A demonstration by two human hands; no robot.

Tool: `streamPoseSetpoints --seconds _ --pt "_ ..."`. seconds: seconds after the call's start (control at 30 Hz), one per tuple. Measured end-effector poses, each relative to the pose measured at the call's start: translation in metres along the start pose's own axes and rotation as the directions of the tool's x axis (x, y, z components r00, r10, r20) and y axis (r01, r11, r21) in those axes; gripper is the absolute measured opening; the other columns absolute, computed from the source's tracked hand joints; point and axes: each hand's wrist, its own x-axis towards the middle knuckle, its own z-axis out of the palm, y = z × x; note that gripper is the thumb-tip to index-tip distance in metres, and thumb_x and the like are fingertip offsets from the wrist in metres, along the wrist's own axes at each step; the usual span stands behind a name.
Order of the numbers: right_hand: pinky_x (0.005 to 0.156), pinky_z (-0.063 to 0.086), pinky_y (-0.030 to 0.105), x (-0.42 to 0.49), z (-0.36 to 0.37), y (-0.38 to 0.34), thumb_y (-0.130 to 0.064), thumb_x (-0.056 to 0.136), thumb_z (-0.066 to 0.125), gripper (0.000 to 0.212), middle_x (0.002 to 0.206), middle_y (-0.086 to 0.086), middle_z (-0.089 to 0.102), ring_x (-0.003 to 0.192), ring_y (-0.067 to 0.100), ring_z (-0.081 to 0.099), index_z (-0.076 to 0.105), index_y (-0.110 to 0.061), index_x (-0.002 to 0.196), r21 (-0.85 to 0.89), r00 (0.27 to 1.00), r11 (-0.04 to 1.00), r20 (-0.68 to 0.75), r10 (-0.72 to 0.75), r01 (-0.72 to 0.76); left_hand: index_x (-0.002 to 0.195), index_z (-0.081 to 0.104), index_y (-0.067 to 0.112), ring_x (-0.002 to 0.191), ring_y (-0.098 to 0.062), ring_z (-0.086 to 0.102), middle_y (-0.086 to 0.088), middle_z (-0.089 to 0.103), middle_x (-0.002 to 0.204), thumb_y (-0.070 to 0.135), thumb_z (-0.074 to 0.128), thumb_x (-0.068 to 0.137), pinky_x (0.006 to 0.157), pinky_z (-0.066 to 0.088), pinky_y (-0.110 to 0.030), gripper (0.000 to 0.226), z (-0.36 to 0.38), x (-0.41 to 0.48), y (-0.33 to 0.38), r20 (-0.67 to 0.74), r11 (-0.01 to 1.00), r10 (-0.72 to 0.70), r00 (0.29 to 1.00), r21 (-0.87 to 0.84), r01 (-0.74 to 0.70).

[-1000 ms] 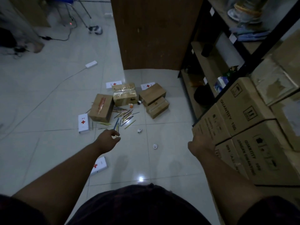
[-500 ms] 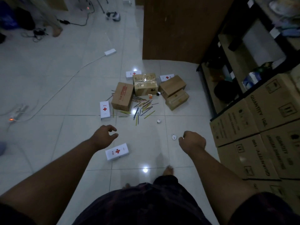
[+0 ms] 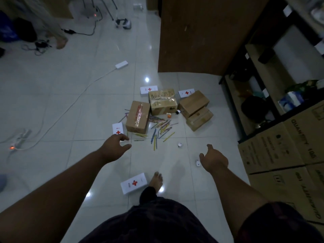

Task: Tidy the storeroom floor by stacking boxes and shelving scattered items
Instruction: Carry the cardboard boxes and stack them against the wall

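Note:
Several small cardboard boxes lie scattered on the white tile floor: a taped box, a box wrapped in clear tape, and two more boxes to the right. Coloured sticks are strewn in front of them. White first-aid boxes with red crosses lie around: one near my foot, one beside the taped box, two behind. My left hand hangs open above the floor, holding nothing. My right hand is open too, empty.
Large stacked cartons stand at the right, beside a dark shelf unit. A brown wooden cabinet stands behind. Power strips and cables run across the left floor. Small white objects lie near my right hand.
My view has moved closer to the scattered boxes and turned away from the cartons. My right hand left the carton and its fist opened. My foot has stepped forward beside the nearest first-aid box.

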Motion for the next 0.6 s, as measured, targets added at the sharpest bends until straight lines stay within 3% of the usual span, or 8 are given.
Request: streamPoseSetpoints --seconds 0.23,0.4,0.5,0.6 --pt "0.096 0.048 0.042 0.083 -0.041 -0.107 -0.054 0.1 0.042 0.067 0.142 0.011 0.056 0.126 0.034 0.056 0.026 -0.023 0.157 0.058 0.998 0.997 0.012 -0.055 0.054 0.119 0.067 0.018 0.102 -0.012 0.051 -0.004 0.064 0.122 0.03 0.072 0.092 0.086 0.039 -0.028 0.03 -0.074 0.093 -0.012 -0.082 1.0 -0.014 0.997 0.002 0.014" --pt "0.097 0.049 0.042 0.109 -0.064 -0.172 -0.053 0.101 0.045 0.068 0.144 0.011 0.055 0.128 0.035 0.056 0.026 -0.023 0.158 0.107 0.996 0.991 0.003 -0.085 0.084 0.121 0.067 0.016 0.112 -0.019 0.057 -0.004 0.064 0.121 0.03 0.072 0.093 0.089 0.041 -0.03 0.031 -0.104 0.143 -0.027 -0.057 0.999 -0.038 0.998 -0.02 0.037" --pt "0.099 0.05 0.044 0.122 -0.07 -0.205 -0.054 0.099 0.049 0.071 0.147 0.012 0.053 0.131 0.036 0.053 0.024 -0.026 0.159 0.174 1.0 0.984 0.002 -0.031 0.03 0.121 0.067 0.013 0.107 -0.022 0.059 -0.002 0.063 0.114 0.028 0.072 0.093 0.085 0.04 -0.029 0.032 -0.133 0.183 -0.032 -0.037 1.0 0.026 0.999 -0.005 -0.026" --pt "0.102 0.048 0.045 0.134 -0.077 -0.237 -0.055 0.097 0.052 0.075 0.15 0.014 0.049 0.133 0.039 0.049 0.023 -0.025 0.159 0.241 0.999 0.97 -0.002 0.039 -0.037 0.124 0.066 0.015 0.116 -0.023 0.057 -0.007 0.063 0.125 0.033 0.071 0.093 0.091 0.041 -0.031 0.036 -0.173 0.233 -0.044 -0.022 0.996 0.089 0.996 0.018 -0.089"
